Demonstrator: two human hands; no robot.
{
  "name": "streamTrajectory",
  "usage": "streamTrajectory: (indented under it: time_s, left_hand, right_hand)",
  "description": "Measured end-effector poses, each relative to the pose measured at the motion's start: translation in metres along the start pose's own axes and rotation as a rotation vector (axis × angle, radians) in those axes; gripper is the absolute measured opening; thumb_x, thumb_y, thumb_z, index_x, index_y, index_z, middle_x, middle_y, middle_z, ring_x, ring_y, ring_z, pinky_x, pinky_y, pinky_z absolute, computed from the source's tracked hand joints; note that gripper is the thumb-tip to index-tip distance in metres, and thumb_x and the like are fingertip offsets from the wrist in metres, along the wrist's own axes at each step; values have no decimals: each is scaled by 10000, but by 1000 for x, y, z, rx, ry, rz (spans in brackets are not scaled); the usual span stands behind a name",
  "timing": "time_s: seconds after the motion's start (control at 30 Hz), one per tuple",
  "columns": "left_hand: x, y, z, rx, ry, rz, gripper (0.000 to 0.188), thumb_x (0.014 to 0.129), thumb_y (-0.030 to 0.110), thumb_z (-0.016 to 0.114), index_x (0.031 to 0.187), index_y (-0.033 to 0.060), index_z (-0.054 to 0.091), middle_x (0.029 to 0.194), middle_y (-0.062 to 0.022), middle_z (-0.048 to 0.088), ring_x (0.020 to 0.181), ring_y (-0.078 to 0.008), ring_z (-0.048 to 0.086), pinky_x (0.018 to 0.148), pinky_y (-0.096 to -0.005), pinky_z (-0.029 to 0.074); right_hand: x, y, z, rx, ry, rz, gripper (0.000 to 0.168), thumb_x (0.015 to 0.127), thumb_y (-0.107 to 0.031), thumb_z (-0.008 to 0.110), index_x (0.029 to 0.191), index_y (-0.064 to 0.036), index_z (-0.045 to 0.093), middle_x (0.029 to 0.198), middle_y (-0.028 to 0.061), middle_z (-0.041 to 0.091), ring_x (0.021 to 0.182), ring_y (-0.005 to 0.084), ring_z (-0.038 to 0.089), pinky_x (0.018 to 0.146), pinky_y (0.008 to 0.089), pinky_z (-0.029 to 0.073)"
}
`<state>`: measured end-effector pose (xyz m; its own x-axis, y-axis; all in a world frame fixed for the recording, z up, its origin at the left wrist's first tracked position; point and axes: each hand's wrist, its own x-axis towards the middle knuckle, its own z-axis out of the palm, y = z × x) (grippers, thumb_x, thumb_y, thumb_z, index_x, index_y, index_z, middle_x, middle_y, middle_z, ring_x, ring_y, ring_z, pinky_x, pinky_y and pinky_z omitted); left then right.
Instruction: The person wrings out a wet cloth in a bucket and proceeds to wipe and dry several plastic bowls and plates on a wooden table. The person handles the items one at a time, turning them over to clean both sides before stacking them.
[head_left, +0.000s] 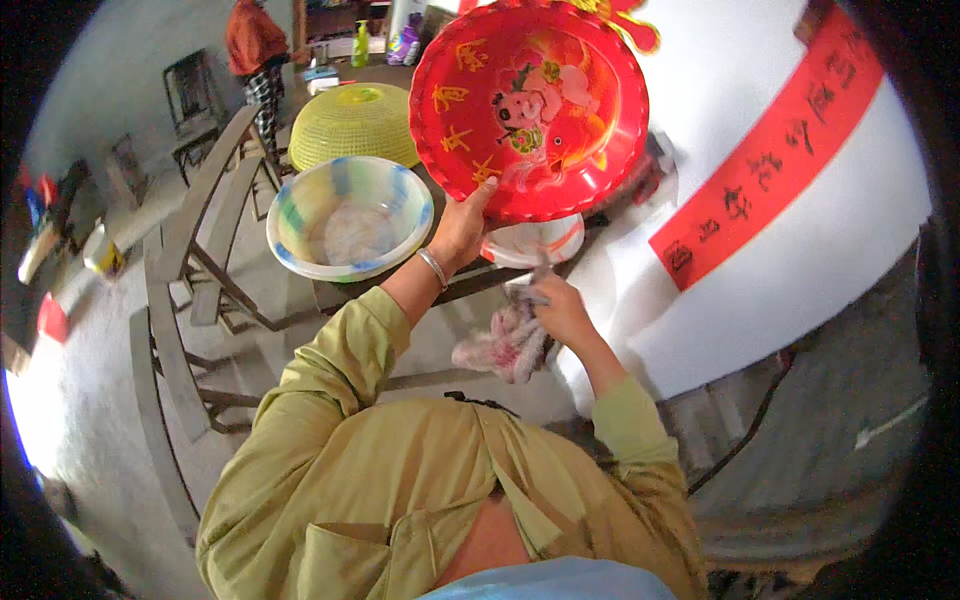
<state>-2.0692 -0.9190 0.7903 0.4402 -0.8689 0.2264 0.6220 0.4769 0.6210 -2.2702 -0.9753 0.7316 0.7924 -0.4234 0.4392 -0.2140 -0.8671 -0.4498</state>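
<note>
My left hand (459, 231) grips the lower left rim of a round red tray (465, 112), its thumb on the face. The tray is held tilted up towards me; it has a scalloped rim, a printed child and orange carp, and gold writing. Below it, my right hand (562, 309) is closed on a bunched pink and white cloth (504, 345), which hangs down and is blurred. Behind the hands, a white bowl with red stripes (536, 241) is partly hidden by the tray. Left of it stands a basin with blue, green and yellow patches (356, 225).
An upturned yellow mesh basket (352, 124) sits behind the basin on a dark table (472, 286). Wooden benches (202, 202) stand to the left. A white surface with a red lettered strip (765, 165) rises on the right. Farther back is a person in orange (255, 45).
</note>
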Motion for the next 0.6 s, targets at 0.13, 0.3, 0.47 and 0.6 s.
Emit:
streamTrajectory:
  time_s: [0.13, 0.3, 0.47, 0.6]
  left_hand:
    - [6, -2, -4, -43, 11, 50, 362, 891, 136, 464, 1230, 30, 395, 1166, -118, 525, 991, -265, 570, 837, -413, 499]
    - [-5, -30, -48, 41, 31, -82, 358, 880, 101, 455, 1226, 28, 400, 1173, -109, 528, 995, -251, 571, 811, -400, 511]
    - [-29, -64, -31, 25, 99, -217, 330, 864, 77, 430, 1193, 45, 423, 1083, -100, 579, 916, -241, 604, 759, -389, 525]
    - [-43, -66, -5, 112, 36, -353, 293, 870, 144, 422, 1149, 64, 464, 1029, -89, 593, 871, -217, 611, 735, -390, 519]
  right_hand:
    - [-10, 30, -70, 373, 277, 370, 296, 718, -38, 497, 988, 2, 610, 958, 79, 607, 878, 162, 564, 787, 312, 455]
    - [72, -97, -187, 914, 835, 193, 379, 774, -118, 562, 1131, -6, 510, 1077, 111, 559, 956, 233, 555, 866, 372, 444]
    - [96, -163, -200, 497, 1224, -94, 325, 790, -108, 588, 1085, 8, 516, 1074, 145, 561, 923, 267, 569, 773, 385, 474]
    - [68, -85, -129, -761, 622, -219, 447, 707, -198, 648, 1089, -8, 518, 1083, 209, 491, 1002, 388, 464, 860, 474, 372]
